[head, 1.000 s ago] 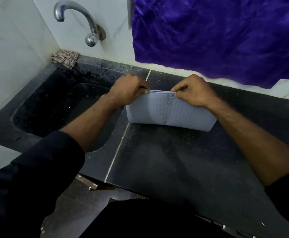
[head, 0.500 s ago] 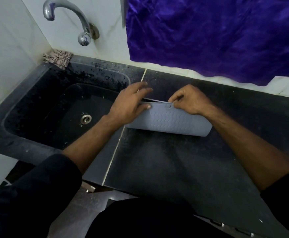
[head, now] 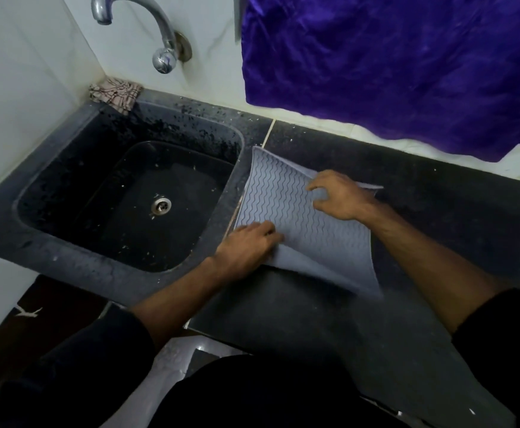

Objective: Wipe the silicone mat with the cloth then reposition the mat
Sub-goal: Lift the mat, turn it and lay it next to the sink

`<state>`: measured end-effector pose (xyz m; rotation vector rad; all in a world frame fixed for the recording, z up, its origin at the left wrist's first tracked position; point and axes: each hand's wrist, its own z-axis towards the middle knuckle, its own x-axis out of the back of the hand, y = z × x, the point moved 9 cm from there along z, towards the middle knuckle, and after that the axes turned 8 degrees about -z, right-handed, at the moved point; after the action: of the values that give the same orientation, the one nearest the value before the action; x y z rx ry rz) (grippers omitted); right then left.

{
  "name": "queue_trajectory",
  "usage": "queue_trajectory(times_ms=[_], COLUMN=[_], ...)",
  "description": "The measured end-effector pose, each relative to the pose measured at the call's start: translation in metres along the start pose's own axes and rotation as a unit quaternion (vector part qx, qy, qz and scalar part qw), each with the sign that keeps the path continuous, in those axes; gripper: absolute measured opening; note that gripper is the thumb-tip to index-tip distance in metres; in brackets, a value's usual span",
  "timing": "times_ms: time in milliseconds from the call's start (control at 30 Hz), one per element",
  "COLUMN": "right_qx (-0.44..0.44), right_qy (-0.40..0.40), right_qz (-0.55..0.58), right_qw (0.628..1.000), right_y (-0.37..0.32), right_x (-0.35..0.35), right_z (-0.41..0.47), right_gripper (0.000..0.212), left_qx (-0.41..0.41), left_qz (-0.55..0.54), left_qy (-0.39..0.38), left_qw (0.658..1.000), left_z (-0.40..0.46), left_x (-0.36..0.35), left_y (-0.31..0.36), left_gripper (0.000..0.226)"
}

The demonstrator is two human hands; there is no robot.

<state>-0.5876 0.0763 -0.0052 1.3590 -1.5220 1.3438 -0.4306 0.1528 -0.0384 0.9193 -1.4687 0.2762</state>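
The grey silicone mat lies partly unfolded on the black counter just right of the sink, its wavy ribbed face up and its near part still doubled under. My left hand grips the mat's near-left edge with curled fingers. On the mat's far right part, my right hand has its arched fingers and thumb pinching the sheet. A crumpled checked cloth sits at the sink's back left corner, away from both hands.
A black sink with a metal drain adjoins the mat on the left. A chrome tap juts from the white wall above it. A purple fabric hangs over the counter's back.
The folded mat has been opened out toward the sink, showing its ribbed face. My left hand moved from the mat's top edge to its near-left edge; the right hand stayed on the mat.
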Motion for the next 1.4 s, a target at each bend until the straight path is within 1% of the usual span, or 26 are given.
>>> queue_trajectory(times_ms=[67, 100, 167, 300, 467, 567, 633, 900, 1000, 1200, 1300, 1400], right_qx=[0.003, -0.001, -0.019, -0.041, -0.063, -0.074, -0.075, -0.071, -0.064, -0.072, -0.073, -0.075], right_qy=[-0.011, -0.02, -0.037, -0.047, -0.057, -0.05, -0.039, -0.036, -0.034, -0.035, -0.031, -0.031], right_qz=[-0.009, -0.008, -0.008, -0.001, -0.009, -0.009, -0.01, 0.008, 0.014, 0.006, 0.006, 0.006], right_qw=[1.0, 1.0, 0.999, 0.998, 0.996, 0.996, 0.996, 0.997, 0.997, 0.997, 0.997, 0.997], right_y=[0.006, 0.011, 0.022, 0.039, 0.055, 0.06, 0.058, 0.059, 0.06, 0.059, 0.06, 0.061], right_x=[-0.011, -0.016, -0.026, -0.05, -0.085, -0.1, -0.106, -0.105, -0.102, -0.102, -0.102, -0.102], right_z=[0.007, 0.011, 0.017, 0.012, -0.01, -0.022, -0.026, -0.022, -0.019, -0.018, -0.019, -0.019], right_gripper=[0.049, 0.051, 0.057, 0.067, 0.078, 0.08, 0.079, 0.077, 0.076, 0.075, 0.075, 0.075], left_qx=[0.0, -0.003, -0.003, 0.005, -0.017, -0.025, -0.015, 0.008, 0.011, -0.007, -0.016, -0.027], left_qz=[-0.021, -0.024, -0.013, -0.007, 0.006, 0.024, 0.028, 0.035, 0.037, 0.051, 0.051, 0.049], left_qy=[-0.034, -0.052, -0.086, -0.115, -0.111, -0.094, -0.086, -0.08, -0.075, -0.073, -0.078, -0.085], left_qw=[0.999, 0.998, 0.996, 0.993, 0.994, 0.995, 0.996, 0.996, 0.996, 0.996, 0.996, 0.995], left_z=[-0.011, -0.016, -0.025, -0.034, -0.041, -0.053, -0.062, -0.067, -0.068, -0.07, -0.071, -0.071], left_x=[-0.02, -0.03, -0.046, -0.056, -0.059, -0.064, -0.068, -0.083, -0.088, -0.094, -0.095, -0.093], left_y=[0.003, 0.005, 0.008, 0.004, 0.001, -0.01, -0.02, -0.023, -0.022, -0.025, -0.027, -0.028], left_gripper=[0.035, 0.033, 0.038, 0.053, 0.049, 0.054, 0.058, 0.067, 0.066, 0.078, 0.076, 0.066])
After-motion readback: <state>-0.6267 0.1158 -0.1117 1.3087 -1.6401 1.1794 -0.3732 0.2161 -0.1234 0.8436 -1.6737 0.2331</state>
